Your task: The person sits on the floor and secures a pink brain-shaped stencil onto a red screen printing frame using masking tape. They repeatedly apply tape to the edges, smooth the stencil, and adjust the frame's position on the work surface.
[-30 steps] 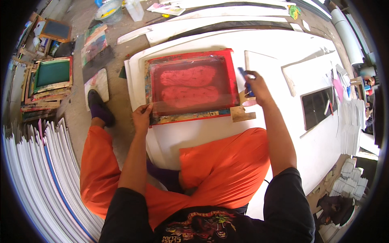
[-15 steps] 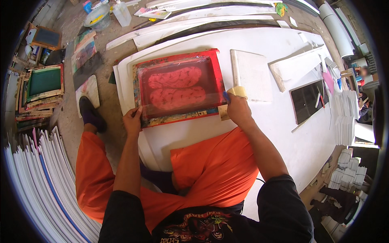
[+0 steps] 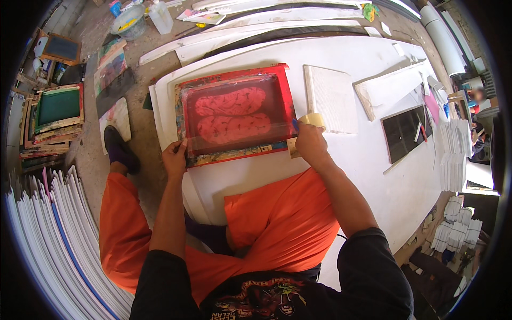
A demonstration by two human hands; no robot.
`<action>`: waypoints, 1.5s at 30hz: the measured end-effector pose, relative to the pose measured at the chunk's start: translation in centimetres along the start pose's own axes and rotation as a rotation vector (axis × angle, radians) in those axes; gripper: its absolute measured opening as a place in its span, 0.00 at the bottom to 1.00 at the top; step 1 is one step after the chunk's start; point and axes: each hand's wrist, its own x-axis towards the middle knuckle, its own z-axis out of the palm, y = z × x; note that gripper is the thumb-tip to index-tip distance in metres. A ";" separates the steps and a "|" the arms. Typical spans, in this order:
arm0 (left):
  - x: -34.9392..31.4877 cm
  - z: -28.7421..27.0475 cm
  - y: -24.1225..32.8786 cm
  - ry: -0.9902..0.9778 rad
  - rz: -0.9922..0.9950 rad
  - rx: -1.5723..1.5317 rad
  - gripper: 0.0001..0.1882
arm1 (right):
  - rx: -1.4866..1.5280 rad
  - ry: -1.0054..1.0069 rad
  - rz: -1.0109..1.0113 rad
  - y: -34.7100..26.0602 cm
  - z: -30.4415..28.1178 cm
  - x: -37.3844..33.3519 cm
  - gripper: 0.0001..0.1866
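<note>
A red-edged screen printing frame [image 3: 290, 101] lies on a white board before me. Its mesh carries two pink, sole-shaped areas [image 3: 230, 101] with dark crack-like lines. My right hand [image 3: 311, 143] grips a roll of yellowish packing tape [image 3: 314, 120] at the frame's right edge; a bit of blue shows by the fingers. From the roll, a see-through tape strip [image 3: 240, 133] runs across the lower part of the screen. At the frame's lower left corner, my left hand [image 3: 174, 156] pinches the strip's other end with thumb and fingers.
The large white board [image 3: 373, 176] reaches right, bearing a pale panel [image 3: 333, 98], a dark panel [image 3: 405, 133] and white offcuts. Stacked frames [image 3: 58, 106] stand at left, above a row of white sheets [image 3: 64, 245]. A basin [image 3: 128, 24] and bottle [image 3: 160, 17] sit at the far left.
My right hand and the tape roll have shifted very slightly left. My left hand stays at the frame's corner. At the lower right, another person's legs have moved.
</note>
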 end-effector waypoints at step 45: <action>-0.5 -2.4 10.6 -0.047 0.280 0.056 0.13 | 0.040 0.747 -0.148 8.6 -0.7 5.9 0.29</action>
